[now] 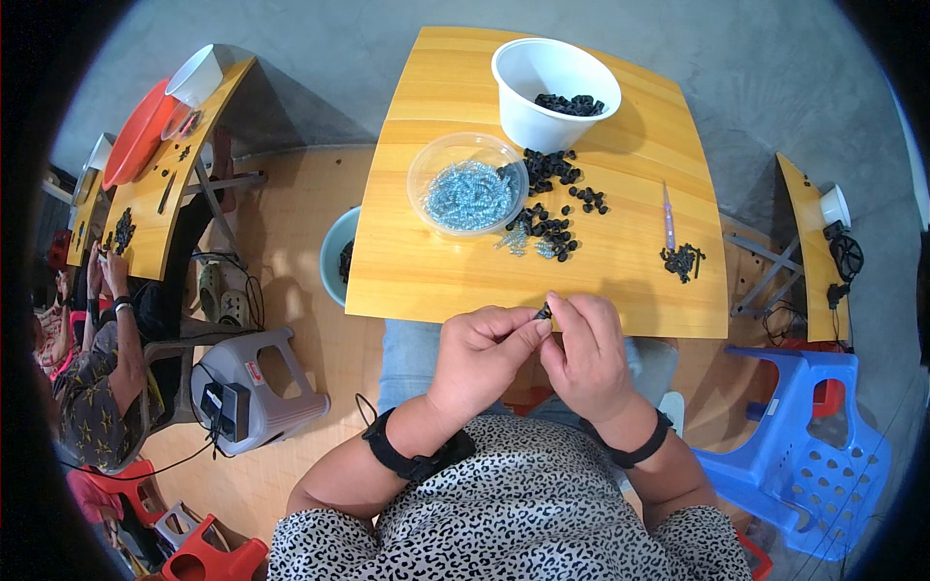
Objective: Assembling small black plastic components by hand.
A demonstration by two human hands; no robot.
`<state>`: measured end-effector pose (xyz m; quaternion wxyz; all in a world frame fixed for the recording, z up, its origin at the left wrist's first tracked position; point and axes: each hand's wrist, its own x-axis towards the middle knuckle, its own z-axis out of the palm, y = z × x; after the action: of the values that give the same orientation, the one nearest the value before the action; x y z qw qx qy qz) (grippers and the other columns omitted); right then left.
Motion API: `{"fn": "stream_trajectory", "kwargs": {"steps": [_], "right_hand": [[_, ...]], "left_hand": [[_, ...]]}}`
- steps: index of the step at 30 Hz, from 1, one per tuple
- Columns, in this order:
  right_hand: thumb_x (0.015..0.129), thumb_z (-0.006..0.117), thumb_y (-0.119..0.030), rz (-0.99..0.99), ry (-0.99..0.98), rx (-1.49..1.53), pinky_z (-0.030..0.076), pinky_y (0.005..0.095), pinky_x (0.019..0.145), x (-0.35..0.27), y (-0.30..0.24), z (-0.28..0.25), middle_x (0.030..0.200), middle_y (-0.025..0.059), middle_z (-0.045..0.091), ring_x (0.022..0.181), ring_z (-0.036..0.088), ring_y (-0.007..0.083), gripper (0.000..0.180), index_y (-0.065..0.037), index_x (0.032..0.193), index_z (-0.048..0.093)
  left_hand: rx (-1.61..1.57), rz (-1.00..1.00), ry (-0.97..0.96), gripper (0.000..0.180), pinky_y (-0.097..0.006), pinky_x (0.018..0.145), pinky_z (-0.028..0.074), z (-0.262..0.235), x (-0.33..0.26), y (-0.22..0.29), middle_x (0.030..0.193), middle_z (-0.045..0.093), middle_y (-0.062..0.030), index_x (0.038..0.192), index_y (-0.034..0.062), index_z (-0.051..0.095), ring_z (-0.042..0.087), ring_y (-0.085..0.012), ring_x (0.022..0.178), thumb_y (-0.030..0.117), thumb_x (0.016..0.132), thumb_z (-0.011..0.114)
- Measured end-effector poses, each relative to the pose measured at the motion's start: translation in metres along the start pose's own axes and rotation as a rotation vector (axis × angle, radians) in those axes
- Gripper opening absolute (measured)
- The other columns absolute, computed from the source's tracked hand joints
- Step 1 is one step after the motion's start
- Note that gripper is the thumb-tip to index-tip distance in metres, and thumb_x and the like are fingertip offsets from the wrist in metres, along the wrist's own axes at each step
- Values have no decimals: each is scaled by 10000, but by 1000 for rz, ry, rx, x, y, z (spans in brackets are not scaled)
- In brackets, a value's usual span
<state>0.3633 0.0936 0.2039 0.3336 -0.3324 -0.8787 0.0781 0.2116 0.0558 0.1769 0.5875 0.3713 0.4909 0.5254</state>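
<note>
1. Hands: left hand and right hand meet at the near edge of the wooden table, above the person's lap. Fingers of both are curled in, and the thumbs and forefingers pinch a small black part between them. Whether a screw is also held cannot be told.
2. Small black part: held between the two sets of fingertips, just over the table's front edge, well apart from the loose stock farther back.
3. Clear plastic bowl: centre-left of the table, holding silvery screws.
4. White tub: at the far side of the table, behind the clear bowl and to its right, with black parts in its bottom.
5. Loose black pieces: scattered on the table between the tub and the hands, a few screws lying among them.
6. Small heap of black assembled pieces: on the right part of the table, beside a thin pink tool.
7. Blue-grey bowl: below the table's left edge, partly hidden.
8. Seating: grey stool to the left, blue plastic stool to the right.
9. Another person: seated far left at a second wooden table bearing a red basin.
</note>
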Motion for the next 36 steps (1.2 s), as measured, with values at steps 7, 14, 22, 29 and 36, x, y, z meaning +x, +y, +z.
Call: {"fn": "stream_trajectory", "kwargs": {"steps": [7, 14, 22, 29, 36], "right_hand": [[669, 709, -9, -41, -98, 112, 475, 417, 759, 8, 7, -7, 959, 168, 517, 853, 539, 344, 476, 86, 1109, 556], [667, 710, -16, -53, -105, 89, 468, 415, 771, 7, 3, -4, 983, 170, 510, 866, 530, 341, 479, 80, 1108, 550], [703, 682, -10, 6, -134, 79, 467, 414, 768, 9, -1, -2, 958, 165, 521, 853, 536, 342, 382, 54, 1059, 560], [713, 689, -33, -70, -180, 155, 476, 420, 769, 8, 8, -6, 952, 162, 526, 858, 548, 350, 348, 39, 1031, 568], [707, 696, -29, -5, -105, 170, 480, 419, 765, 11, 2, -2, 939, 154, 529, 854, 551, 342, 371, 43, 1048, 567]], "left_hand": [[147, 79, 24, 140, -237, 681, 490, 0, -5, 6, 871, 694, -69, 1007, -25, 723, 608, -94, 781, 48, 894, 684], [282, 119, 51, 123, -235, 645, 486, 1, -6, 17, 784, 691, -72, 960, -35, 726, 609, -99, 722, 45, 869, 703], [173, 106, 108, 89, -272, 528, 462, 1, -1, 6, 687, 675, -108, 872, -13, 727, 599, -117, 588, 68, 844, 703], [236, 121, 47, 95, -272, 525, 450, -3, -6, 9, 679, 665, -85, 854, -24, 719, 574, -97, 591, 70, 854, 703], [178, 111, 14, 80, -243, 620, 459, -8, -3, 11, 772, 682, -58, 898, -25, 727, 573, -85, 701, 48, 877, 699]]}}
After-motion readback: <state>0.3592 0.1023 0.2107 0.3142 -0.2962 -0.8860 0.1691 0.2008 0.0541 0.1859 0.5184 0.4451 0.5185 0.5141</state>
